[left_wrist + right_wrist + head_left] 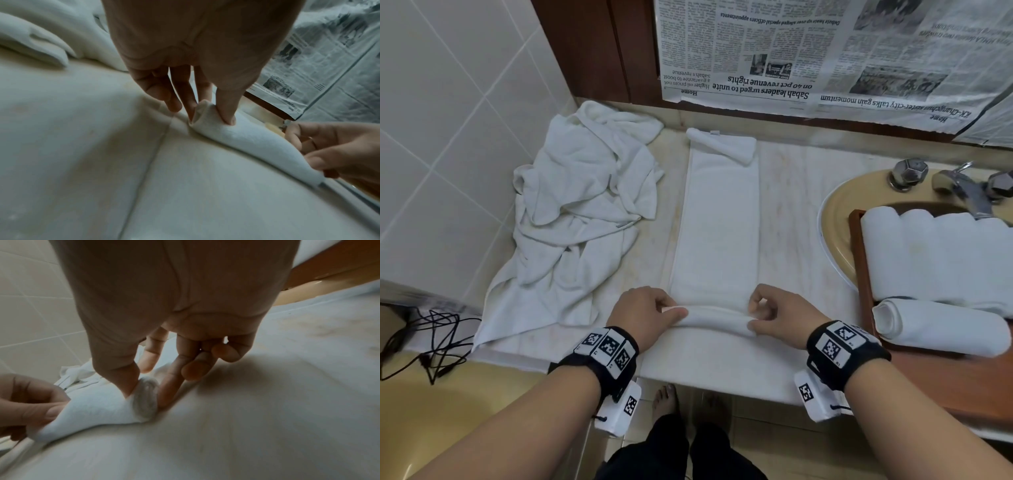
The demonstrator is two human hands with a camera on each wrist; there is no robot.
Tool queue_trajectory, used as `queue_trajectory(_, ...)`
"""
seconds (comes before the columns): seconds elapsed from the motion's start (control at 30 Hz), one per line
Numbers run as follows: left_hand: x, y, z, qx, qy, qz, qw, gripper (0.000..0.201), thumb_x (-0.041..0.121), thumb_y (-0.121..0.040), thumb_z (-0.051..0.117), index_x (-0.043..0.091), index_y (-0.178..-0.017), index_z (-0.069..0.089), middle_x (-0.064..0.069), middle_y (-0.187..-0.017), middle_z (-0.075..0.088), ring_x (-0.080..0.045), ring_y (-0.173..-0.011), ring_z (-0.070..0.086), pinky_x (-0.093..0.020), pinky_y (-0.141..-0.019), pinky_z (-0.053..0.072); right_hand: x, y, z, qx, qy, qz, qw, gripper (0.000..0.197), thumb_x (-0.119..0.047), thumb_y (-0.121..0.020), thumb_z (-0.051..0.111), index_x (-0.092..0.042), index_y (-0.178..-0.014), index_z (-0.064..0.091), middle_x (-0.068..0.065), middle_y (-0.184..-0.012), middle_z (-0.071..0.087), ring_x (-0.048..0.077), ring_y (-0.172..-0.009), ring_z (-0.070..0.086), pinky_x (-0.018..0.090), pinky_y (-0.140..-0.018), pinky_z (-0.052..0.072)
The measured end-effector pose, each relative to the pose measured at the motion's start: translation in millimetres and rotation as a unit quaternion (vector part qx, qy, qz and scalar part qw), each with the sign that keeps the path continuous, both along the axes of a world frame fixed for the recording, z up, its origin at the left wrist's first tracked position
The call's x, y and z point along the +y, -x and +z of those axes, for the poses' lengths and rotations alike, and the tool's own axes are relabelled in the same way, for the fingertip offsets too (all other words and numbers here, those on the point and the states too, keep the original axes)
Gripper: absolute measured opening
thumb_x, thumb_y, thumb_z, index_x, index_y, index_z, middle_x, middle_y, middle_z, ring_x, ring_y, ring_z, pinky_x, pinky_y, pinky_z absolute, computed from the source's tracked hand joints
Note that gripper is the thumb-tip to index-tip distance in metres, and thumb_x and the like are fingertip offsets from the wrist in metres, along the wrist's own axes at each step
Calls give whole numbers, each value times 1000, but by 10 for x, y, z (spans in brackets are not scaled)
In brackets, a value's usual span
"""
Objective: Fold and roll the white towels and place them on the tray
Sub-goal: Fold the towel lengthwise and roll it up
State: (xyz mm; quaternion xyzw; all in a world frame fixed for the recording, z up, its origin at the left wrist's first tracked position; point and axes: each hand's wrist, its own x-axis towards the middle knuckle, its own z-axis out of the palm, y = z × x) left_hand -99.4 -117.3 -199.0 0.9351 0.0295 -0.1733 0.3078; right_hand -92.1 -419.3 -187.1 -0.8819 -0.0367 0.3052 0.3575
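Leftmost, crumpled towels (571,219) heaped on worktop (791,212) | left hand (645,313) pinching near rolled end of folded towel (717,233) | right hand (777,317) pinching same roll's other end | tray (941,383) over sink rim, rolled towels (941,260) on it

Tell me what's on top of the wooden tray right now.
On the wooden tray lie rolled white towels side by side, with another roll lying crosswise in front. The frame edge cuts off the tray's right part, so the full count is unknown.
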Motion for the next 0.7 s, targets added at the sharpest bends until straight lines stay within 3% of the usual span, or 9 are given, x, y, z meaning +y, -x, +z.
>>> queue_trajectory(0.13, -92, 66, -8, -58, -27, -15, 998, 17, 50, -88, 73, 37, -96, 66, 17, -94, 53, -9, -96, 46, -24, -83, 40, 37, 70, 16, -38, 35, 45, 998, 13, -35, -88, 68, -42, -91, 58, -3, -81, 67, 8, -74, 59, 29, -76, 51)
queue_trajectory(0.23, -140, 154, -54, -125, -56, -47, 989, 10, 45, -92, 70, 36, -97, 70, 13, -94, 48, -11, -93, 38, -26, -83, 40, 77, 172, 7, -109, 83, 62, 989, 8, -37, -92, 62, -45, -92, 59, -11, -83, 62, 8, -83, 57, 26, -74, 47)
queue_trajectory(0.3, -142, 198, -108, -180, -76, -61, 979, 7, 37, -90, 75, 31, -93, 76, 8, -90, 51, -16, -87, 42, -34, -75, 50, 101, 265, -20, -183, 114, 62, 975, 9, -35, -92, 64, -42, -97, 66, -14, -87, 54, 11, -88, 52, 28, -77, 46)
queue_trajectory(0.4, -123, 247, -159, -249, -102, -89, 959, 8, 30, -90, 77, 26, -95, 81, 1, -90, 56, -24, -80, 47, -39, -61, 53, 98, 374, -123, -310, 108, 50, 943, 10, -27, -84, 78, -30, -94, 78, -8, -91, 57, 18, -83, 54, 33, -67, 50)
queue_trajectory(0.53, -81, 292, -147, -257, -143, -149, 944, 35, 49, -93, 58, 24, -107, 78, -5, -100, 60, -29, -85, 51, -40, -60, 52, 126, 409, -163, -356, 145, 84, 919, 22, -30, -74, 83, -24, -94, 77, -1, -104, 65, 26, -84, 59, 37, -59, 50)
queue_trajectory(0.7, -89, 241, -166, -255, -164, -189, 934, 39, 46, -80, 81, 21, -109, 75, -7, -105, 60, -30, -89, 52, -39, -62, 46, 159, 390, -202, -358, 179, 103, 911, 32, -28, -67, 87, -18, -95, 73, 1, -107, 70, 29, -85, 62, 39, -56, 51)
